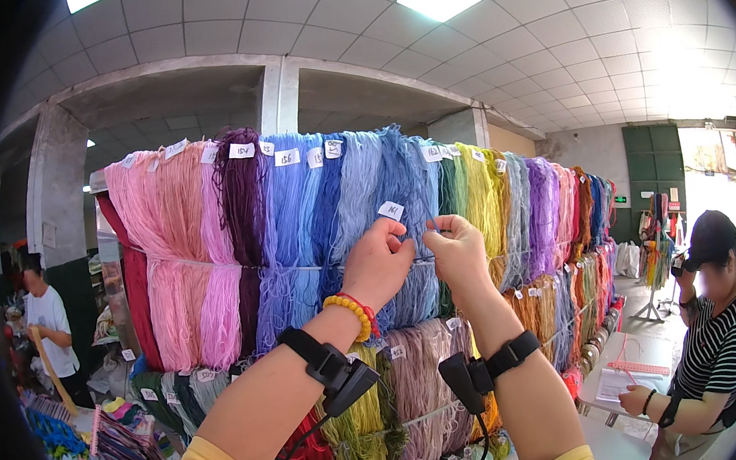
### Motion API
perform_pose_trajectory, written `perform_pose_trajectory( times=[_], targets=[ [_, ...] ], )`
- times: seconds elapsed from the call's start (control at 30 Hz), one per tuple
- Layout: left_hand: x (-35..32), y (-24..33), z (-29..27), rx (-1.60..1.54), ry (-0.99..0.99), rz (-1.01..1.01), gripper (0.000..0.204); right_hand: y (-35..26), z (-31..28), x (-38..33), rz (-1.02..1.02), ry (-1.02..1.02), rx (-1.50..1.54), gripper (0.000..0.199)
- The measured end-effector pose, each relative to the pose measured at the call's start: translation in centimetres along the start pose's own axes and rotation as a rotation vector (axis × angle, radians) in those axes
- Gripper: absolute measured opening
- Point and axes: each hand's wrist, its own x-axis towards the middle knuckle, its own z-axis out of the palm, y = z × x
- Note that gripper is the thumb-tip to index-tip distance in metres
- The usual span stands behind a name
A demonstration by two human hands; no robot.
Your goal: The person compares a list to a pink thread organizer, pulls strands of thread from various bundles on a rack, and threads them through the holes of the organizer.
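Note:
A tall rack of hanging yarn skeins runs across the view, with pink (168, 240), purple (241, 194), blue (389, 180) and yellow-green (474, 195) hanks, each carrying a small white paper tag. My left hand (378, 261) and my right hand (453, 245) are raised side by side against the blue skeins. The fingertips of both hands pinch thin blue strands just under a white tag (390, 210). A beaded bracelet and a black strapped device sit on my left wrist, and a similar black device on my right.
Lower skeins in mauve (416, 389), olive and red hang under my arms. A person in a striped shirt (718, 344) stands at the right by a white table (633, 372) with papers. Another person in white (46, 317) works at the lower left beside woven pieces.

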Motion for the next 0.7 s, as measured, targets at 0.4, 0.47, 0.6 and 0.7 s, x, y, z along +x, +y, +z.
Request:
perform_pose_trajectory(
  times=[0.4,0.47,0.6,0.7],
  targets=[
    [-0.3,-0.2,0.0,0.228,0.009,-0.003,0.023,-1.0,1.0,1.2,0.022,-0.074,-0.141,0.023],
    [-0.5,-0.4,-0.2,0.219,0.010,0.013,0.023,0.1,1.3,1.7,-0.052,-0.081,-0.182,0.019],
    [-0.3,-0.8,0.5,0.189,-0.026,0.029,0.019,1.0,0.7,2.0,-0.055,-0.016,-0.276,0.017],
    [-0.4,-0.9,-0.3,0.171,-0.004,0.044,0.017,1.1,0.9,1.5,-0.112,0.003,-0.265,0.022]
  ],
)
